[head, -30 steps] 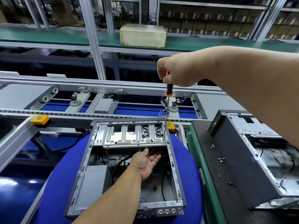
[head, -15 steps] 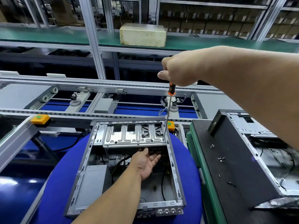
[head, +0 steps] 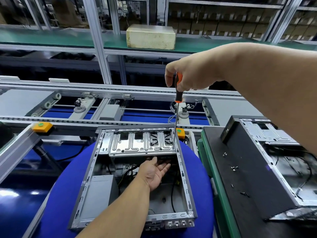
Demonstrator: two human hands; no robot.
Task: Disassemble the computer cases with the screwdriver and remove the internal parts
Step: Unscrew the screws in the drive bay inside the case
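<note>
An open grey computer case (head: 186,184) lies on a round blue pad (head: 63,188). A ribbed silver drive bracket (head: 140,143) spans its far end. My right hand (head: 190,78) grips an orange-and-black screwdriver (head: 178,90) held upright; its long shaft reaches down to the bracket's right edge. My left hand (head: 155,172) is inside the case, palm up, fingers straight and reaching under the bracket's front edge. A grey power supply (head: 98,193) sits in the case's near left corner, and black cables (head: 173,191) run along the floor.
A second opened case (head: 267,134) stands on a black mat (head: 240,177) at the right, with several loose screws (head: 234,167) on the mat. A conveyor frame (head: 109,93) runs behind. Yellow button boxes (head: 42,127) sit on the rail. A beige box (head: 151,36) rests on the green shelf.
My right hand shifted slightly on the screwdriver handle, which stays upright over the bracket's right edge. My left hand has not moved.
</note>
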